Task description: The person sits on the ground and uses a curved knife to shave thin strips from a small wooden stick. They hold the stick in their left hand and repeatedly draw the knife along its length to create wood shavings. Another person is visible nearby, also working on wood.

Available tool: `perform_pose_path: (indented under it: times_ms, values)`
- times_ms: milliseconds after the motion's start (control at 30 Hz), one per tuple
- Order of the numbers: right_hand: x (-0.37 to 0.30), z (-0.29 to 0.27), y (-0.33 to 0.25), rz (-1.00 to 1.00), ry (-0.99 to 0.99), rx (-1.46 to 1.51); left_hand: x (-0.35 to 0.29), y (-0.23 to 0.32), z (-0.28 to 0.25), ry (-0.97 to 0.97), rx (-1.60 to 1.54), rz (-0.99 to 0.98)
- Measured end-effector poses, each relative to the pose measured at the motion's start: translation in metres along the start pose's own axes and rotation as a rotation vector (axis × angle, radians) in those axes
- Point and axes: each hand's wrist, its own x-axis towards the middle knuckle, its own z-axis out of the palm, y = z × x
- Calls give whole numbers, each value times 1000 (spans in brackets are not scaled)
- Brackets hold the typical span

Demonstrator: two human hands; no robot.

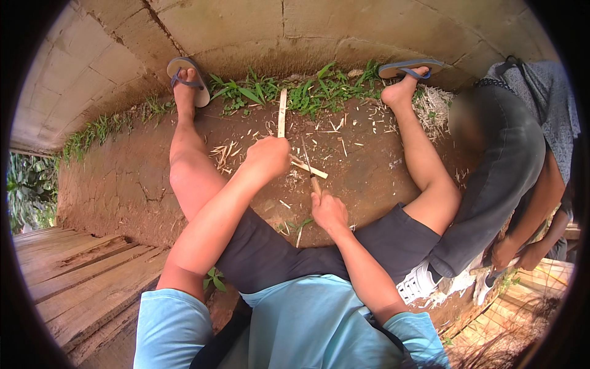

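Left grip (268, 158): closed on pale strips (318, 173), two, one beyond it, one rightward; inner ends hidden, whether both held unclear. Right grip (330, 212): around knife (316, 184), one, blade across rightward strip.

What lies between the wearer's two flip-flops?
Low green plants by the wall; the upper end of the pale strip shows against them in the head view.

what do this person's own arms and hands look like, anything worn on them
The left hand and right hand are bare, without gloves; I can make out no watch or bracelet. The left sleeve and right sleeve are plain light blue, short and loose, ending above the elbows.
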Motion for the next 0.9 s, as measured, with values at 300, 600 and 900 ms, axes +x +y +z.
perform_pose_path:
  times_ms: [300, 600, 900]
  values:
    - [1, -6, -4, -99, 93, 71, -1, 2, 2, -17, 0, 4]
    - [-13, -44, -29, -347, 519, 547, -2, -2, 5, -34, -13, -32]
    - [0, -37, -21, -70, 54, 132, 0, -9, 14, 10, -12, 34]
